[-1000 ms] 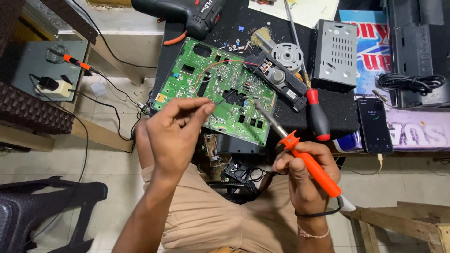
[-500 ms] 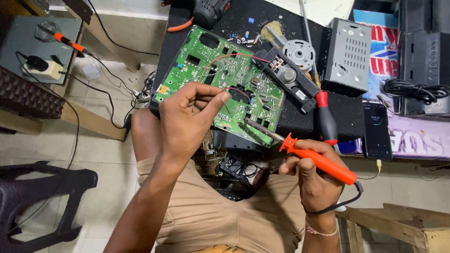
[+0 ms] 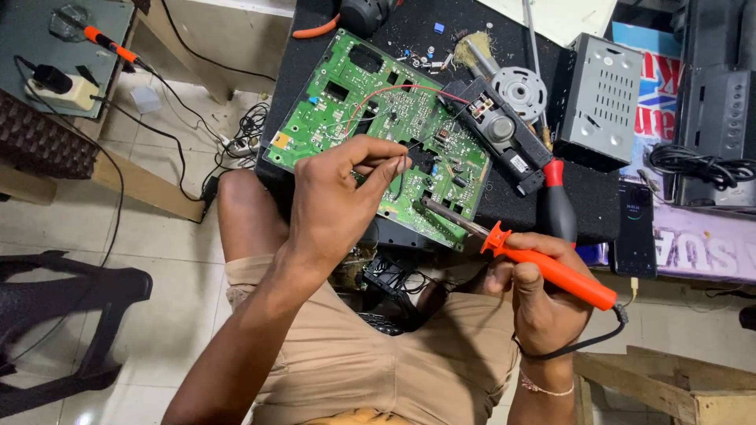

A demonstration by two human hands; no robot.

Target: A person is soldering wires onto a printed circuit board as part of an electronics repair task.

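So it's a cluttered repair corner, tiled floor [image 3: 157, 260] below and a black mat-covered bench [image 3: 504, 47] up top, seen from the head cam looking straight down over the person's lap in tan shorts [image 3: 370, 370]. A green circuit board [image 3: 370, 118] sits tilted on the near edge of the bench, partly hanging over the knees.

The left hand [image 3: 331, 205] is right over the near side of the board, fingers pinched shut on a thin wire [image 3: 402, 177] that drops down onto the board's surface. The right hand [image 3: 535, 291] is lower and to the right, off the board's corner, wrapped around the orange handle of a soldering iron [image 3: 543, 264]. Its metal tip angles up and left and lands on the board's near edge, just beside the pinched wire.

Other stuff around: a red-and-black screwdriver [image 3: 555, 205] lying just above the right hand, a black drive mechanism [image 3: 496, 130] resting across the board's far corner, a grey metal box [image 3: 602, 98], a phone [image 3: 634, 228] on the right, a black plastic stool [image 3: 71, 315] bottom left, and a second orange-handled tool [image 3: 110, 47] on a grey table top left
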